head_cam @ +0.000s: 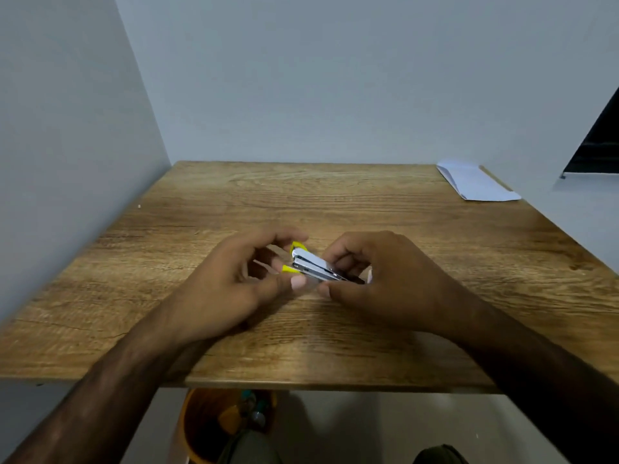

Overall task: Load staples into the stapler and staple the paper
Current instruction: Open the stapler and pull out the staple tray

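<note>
Pale grey walls [335,78] close in the scene at the back and on the left, and a dark window pane [599,142] cuts into the upper right corner. A wooden table [335,202] with a strong oak grain fills the middle of the view. Under its near edge stands an orange bin [201,426] with some small items inside, too blurred to name.

Both forearms reach in from the bottom corners and meet over the middle of the table. The left hand [241,289] has its fingers curled, forefinger above and thumb below, pinching the yellow-tipped end of the stapler [315,266]. The right hand [385,279] is curled round the stapler's other end, gripping it between thumb and fingers.

A folded white sheet of paper [475,182] lies flat at the far right corner of the table, well apart from the hands. The small stapler, chrome with yellow plastic parts, is held between the two hands just above the tabletop, its yellow end spread slightly apart and pointing left.
</note>
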Tool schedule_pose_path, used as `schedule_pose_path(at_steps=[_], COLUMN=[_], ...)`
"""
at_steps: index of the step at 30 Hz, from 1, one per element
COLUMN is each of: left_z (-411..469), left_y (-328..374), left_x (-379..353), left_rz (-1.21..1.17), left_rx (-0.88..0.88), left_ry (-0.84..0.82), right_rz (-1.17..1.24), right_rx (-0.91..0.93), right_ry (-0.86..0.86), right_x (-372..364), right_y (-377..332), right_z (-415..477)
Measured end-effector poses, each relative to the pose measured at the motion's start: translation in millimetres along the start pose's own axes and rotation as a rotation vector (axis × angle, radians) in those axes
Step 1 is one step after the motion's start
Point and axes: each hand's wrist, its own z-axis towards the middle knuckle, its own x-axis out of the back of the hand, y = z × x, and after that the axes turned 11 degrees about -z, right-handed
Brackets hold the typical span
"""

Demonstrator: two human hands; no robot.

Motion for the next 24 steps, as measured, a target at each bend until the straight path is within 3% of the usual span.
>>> schedule_pose_path(at_steps=[4, 8, 11, 15, 19, 24], left_z=[12, 20, 31, 53, 72, 80], left_y=[-5, -13, -16, -14, -9, -18], left_x=[-8, -20, -28, -29, -21, -25], left_rz=[-0.362, -0.516, -0.490, -0.264, -0.168, -0.214], left_rx=[0.023, 0.079, 0.046, -0.076, -0.108, -0.070], left_ry=[0.122, 0.140, 0.156, 0.204, 0.113, 0.067], right_rz=[0.366, 0.536, 0.612, 0.637, 0.627, 0.776], right_rx=[-0.050, -0.102, -0.123, -0.115, -0.128, -0.145], right_ry=[0.070, 0.133, 0.084, 0.058, 0.037, 0.017], right_x=[-2, -6, -8, -4, 1, -7], right_y=[4, 9, 8, 13, 24, 35], right_z=[7, 15, 23, 37, 49, 51])
